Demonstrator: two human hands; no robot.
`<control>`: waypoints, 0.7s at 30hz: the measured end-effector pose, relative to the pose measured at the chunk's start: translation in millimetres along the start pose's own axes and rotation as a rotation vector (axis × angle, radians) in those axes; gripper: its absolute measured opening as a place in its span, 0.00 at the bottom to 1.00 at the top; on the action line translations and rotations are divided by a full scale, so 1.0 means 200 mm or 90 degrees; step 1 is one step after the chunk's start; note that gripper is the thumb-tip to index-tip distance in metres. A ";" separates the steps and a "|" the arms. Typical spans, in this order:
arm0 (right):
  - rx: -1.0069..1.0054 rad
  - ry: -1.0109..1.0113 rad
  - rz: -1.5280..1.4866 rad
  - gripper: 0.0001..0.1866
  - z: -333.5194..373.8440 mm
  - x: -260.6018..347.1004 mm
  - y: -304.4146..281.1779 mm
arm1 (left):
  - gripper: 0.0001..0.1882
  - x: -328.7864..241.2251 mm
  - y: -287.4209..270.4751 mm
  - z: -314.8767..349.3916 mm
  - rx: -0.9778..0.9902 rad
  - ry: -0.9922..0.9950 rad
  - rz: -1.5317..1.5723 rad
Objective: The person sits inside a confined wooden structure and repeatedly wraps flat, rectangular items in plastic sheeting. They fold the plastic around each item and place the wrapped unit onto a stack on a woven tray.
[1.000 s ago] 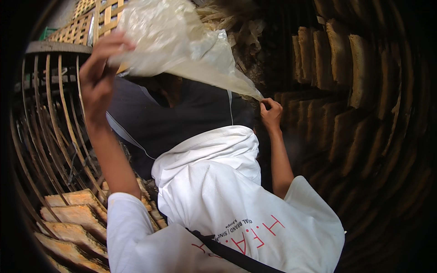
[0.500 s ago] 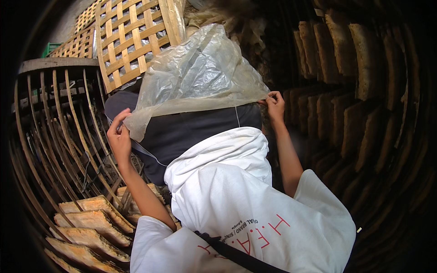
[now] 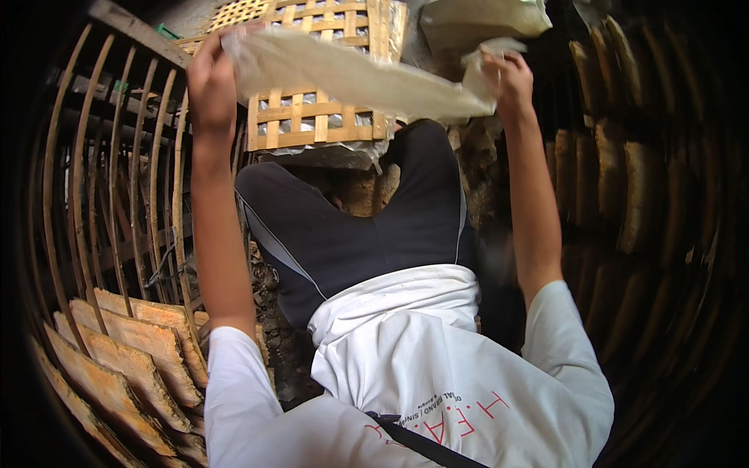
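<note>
Stretched between my hands is a translucent, yellowish plastic sheet (image 3: 343,70), held up in the air beyond my knees and smeared by motion. My left hand (image 3: 212,74) is closed on its left end. At the right end, my right hand (image 3: 509,78) grips a bunched corner, with the fingers folded round it. Behind and below the sheet lies a woven bamboo lattice tray (image 3: 312,129), its flat strips crossing over more clear plastic. The sheet hides part of that lattice.
Thin bamboo bars (image 3: 117,171) form a rack on my left. Rough tan slabs (image 3: 140,351) lean in a row below it, and more slabs (image 3: 624,187) stand in dark racks on my right. A pale sack-like bundle (image 3: 484,23) lies at the far right of the tray.
Both hands have risen and moved away from my lap, carrying the plastic sheet forward off my thighs. My legs and the lattice tray are now uncovered below it.
</note>
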State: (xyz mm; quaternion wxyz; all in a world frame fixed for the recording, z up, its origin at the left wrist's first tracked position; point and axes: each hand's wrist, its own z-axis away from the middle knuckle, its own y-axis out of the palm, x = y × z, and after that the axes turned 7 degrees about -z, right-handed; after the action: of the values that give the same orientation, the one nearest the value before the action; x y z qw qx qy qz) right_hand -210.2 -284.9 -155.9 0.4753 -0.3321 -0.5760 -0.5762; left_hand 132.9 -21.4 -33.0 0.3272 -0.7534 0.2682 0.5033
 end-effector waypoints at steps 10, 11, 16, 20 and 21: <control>0.288 -0.175 -0.259 0.27 -0.40 0.21 1.01 | 0.13 -0.16 -0.12 0.10 -0.449 0.461 -0.215; 0.287 -0.154 -0.251 0.28 -0.41 0.13 1.03 | 0.14 -0.05 -0.11 0.21 -0.410 0.523 -0.230; 0.123 0.074 0.189 0.46 -0.41 -0.38 1.06 | 0.08 0.37 0.09 0.64 -0.177 0.059 -0.466; 0.132 0.098 0.426 0.43 -0.37 -0.79 0.91 | 0.11 0.57 0.28 0.75 -0.038 -0.144 -0.489; 0.114 0.088 0.511 0.41 -0.34 -0.85 0.91 | 0.14 0.60 0.30 0.80 0.044 -0.217 -0.514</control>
State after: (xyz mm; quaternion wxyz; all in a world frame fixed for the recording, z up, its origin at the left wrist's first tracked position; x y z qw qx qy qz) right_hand 25.4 -302.1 -258.4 0.7268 -0.4481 -0.4155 -0.3136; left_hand 38.1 53.0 -203.8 0.5620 -0.6926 -0.0890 0.4433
